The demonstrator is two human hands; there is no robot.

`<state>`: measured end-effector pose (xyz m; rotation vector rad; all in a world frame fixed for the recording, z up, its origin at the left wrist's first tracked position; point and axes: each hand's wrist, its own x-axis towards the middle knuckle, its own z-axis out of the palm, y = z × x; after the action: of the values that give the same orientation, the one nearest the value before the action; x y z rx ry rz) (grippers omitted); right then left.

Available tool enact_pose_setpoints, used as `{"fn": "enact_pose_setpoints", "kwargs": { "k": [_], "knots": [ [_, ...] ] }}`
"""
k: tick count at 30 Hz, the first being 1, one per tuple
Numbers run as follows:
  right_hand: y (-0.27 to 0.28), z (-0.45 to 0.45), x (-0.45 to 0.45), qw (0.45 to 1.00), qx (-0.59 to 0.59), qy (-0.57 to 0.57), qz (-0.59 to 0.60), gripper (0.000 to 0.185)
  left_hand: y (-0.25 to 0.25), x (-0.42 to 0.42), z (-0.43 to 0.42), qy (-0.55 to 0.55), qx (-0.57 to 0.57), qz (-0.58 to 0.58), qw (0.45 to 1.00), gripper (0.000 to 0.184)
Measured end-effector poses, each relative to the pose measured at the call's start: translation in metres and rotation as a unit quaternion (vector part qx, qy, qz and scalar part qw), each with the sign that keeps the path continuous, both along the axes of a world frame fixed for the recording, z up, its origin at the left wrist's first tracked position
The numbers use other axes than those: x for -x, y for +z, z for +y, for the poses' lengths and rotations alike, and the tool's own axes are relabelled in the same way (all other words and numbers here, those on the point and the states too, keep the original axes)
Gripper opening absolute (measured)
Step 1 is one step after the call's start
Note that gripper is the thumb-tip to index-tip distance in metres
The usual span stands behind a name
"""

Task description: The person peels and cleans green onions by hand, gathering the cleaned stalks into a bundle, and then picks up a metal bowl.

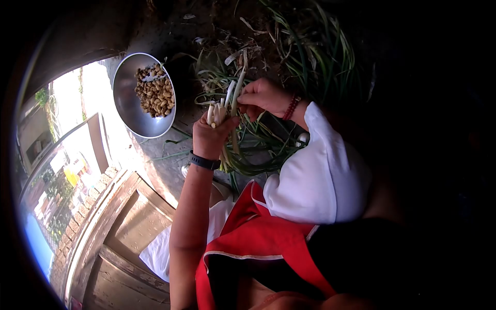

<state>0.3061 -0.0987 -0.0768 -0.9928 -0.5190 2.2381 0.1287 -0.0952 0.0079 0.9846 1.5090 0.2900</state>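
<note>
My left hand, with a dark watch band at the wrist, is closed around a bunch of green onions. Their white ends point up out of the fist, and green leaves hang below it. Just to the right, my right hand has its fingers bent against the stalk of a single green onion, which stands taller than the bunch. Its fingertips are partly in shadow. A red beaded bracelet circles the right wrist.
A metal bowl holding brown lumpy pieces, like unshelled peanuts, stands at the upper left. More green onions lie on the dark ground at the upper right among dry scraps. A worn wooden door is at the lower left.
</note>
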Motion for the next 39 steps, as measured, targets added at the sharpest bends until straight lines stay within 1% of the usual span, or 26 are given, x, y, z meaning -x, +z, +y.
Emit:
{"fn": "enact_pose_setpoints", "kwargs": {
  "k": [3,6,9,12,13,14,15,17,18,19,20,21,22,23,24,26,27,28,29,30,31,33,34,36,37,39],
  "knots": [
    [0.001,-0.001,0.002,0.999,-0.021,-0.023,-0.024,0.017,-0.003,0.001,-0.002,0.009,0.003,-0.017,1.000,0.016],
    [0.002,-0.002,0.002,0.998,-0.044,-0.030,-0.025,0.017,0.001,0.002,-0.001,0.015,0.035,-0.024,0.999,0.013],
    [0.000,-0.003,0.001,0.993,-0.109,-0.024,-0.038,0.017,0.003,0.004,0.000,0.037,0.062,-0.055,0.996,0.010],
    [0.003,-0.003,0.003,0.957,-0.219,-0.012,-0.188,0.011,0.002,0.008,0.001,0.048,0.083,-0.074,0.993,0.009],
    [0.001,-0.002,0.001,0.903,-0.314,-0.038,-0.291,0.009,0.001,0.010,0.001,0.045,0.082,-0.079,0.992,0.009],
    [-0.002,0.001,-0.002,0.828,-0.402,-0.064,-0.386,0.008,0.001,0.013,0.001,0.041,0.081,-0.084,0.992,0.010],
    [-0.006,0.004,-0.007,0.733,-0.480,-0.087,-0.473,0.007,0.001,0.016,0.000,0.038,0.080,-0.089,0.992,0.010],
    [-0.022,0.016,-0.028,0.706,-0.450,-0.132,-0.530,0.013,0.006,0.020,0.000,0.045,0.083,-0.091,0.991,0.010],
    [-0.038,0.024,-0.043,0.680,-0.436,-0.166,-0.566,0.015,0.009,0.023,-0.001,0.049,0.084,-0.092,0.991,0.009],
    [-0.051,0.032,-0.064,0.655,-0.416,-0.164,-0.610,0.015,0.009,0.027,-0.004,0.052,0.073,-0.091,0.992,0.008],
    [-0.052,0.036,-0.087,0.627,-0.405,-0.159,-0.646,0.013,0.011,0.030,-0.004,0.037,0.077,-0.084,0.993,0.008],
    [-0.061,0.040,-0.104,0.612,-0.359,-0.147,-0.690,0.016,0.013,0.034,-0.003,0.022,0.082,-0.076,0.994,0.007],
    [-0.062,0.045,-0.117,0.609,-0.363,-0.155,-0.688,0.023,0.015,0.036,-0.004,0.007,0.087,-0.068,0.994,0.007],
    [-0.063,0.044,-0.122,0.623,-0.347,-0.115,-0.692,0.028,0.017,0.036,-0.005,0.013,0.083,-0.073,0.994,0.008],
    [-0.043,0.042,-0.123,0.635,-0.330,-0.075,-0.695,0.033,0.016,0.035,-0.006,0.020,0.080,-0.080,0.993,0.008],
    [-0.015,0.036,-0.096,0.656,-0.364,-0.037,-0.660,0.039,0.015,0.032,-0.009,0.014,0.077,-0.072,0.994,0.008],
    [-0.021,0.028,-0.069,0.745,-0.360,-0.059,-0.559,0.036,0.013,0.030,-0.009,0.003,0.072,-0.058,0.996,0.008],
    [-0.025,0.020,-0.042,0.820,-0.350,-0.080,-0.445,0.034,0.013,0.029,-0.009,-0.007,0.066,-0.041,0.997,0.009],
    [-0.007,0.017,-0.027,0.893,-0.237,-0.059,-0.379,0.030,0.014,0.029,-0.010,-0.029,0.068,-0.027,0.997,0.008],
    [0.007,0.015,-0.020,0.944,-0.118,-0.036,-0.305,0.029,0.015,0.028,-0.011,-0.052,0.071,-0.013,0.996,0.008],
    [0.004,0.015,-0.016,0.953,-0.124,-0.051,-0.273,0.027,0.016,0.025,-0.011,-0.075,0.072,0.000,0.995,0.008],
    [-0.003,0.013,-0.009,0.965,-0.136,-0.080,-0.207,0.025,0.016,0.018,-0.012,-0.029,0.076,-0.029,0.996,0.008],
    [-0.003,0.011,-0.007,0.965,-0.143,-0.090,-0.200,0.024,0.016,0.016,-0.013,-0.005,0.079,-0.043,0.996,0.008],
    [0.003,0.006,0.002,0.965,-0.157,-0.106,-0.183,0.020,0.011,0.014,-0.008,0.006,0.074,-0.050,0.996,0.010],
    [0.004,0.002,0.009,0.969,-0.154,-0.119,-0.151,0.016,0.007,0.011,-0.005,0.012,0.070,-0.054,0.996,0.011],
    [0.007,0.002,0.016,0.930,-0.262,-0.135,-0.218,0.015,-0.001,0.007,-0.001,0.038,0.067,-0.059,0.995,0.011]
  ]
}}
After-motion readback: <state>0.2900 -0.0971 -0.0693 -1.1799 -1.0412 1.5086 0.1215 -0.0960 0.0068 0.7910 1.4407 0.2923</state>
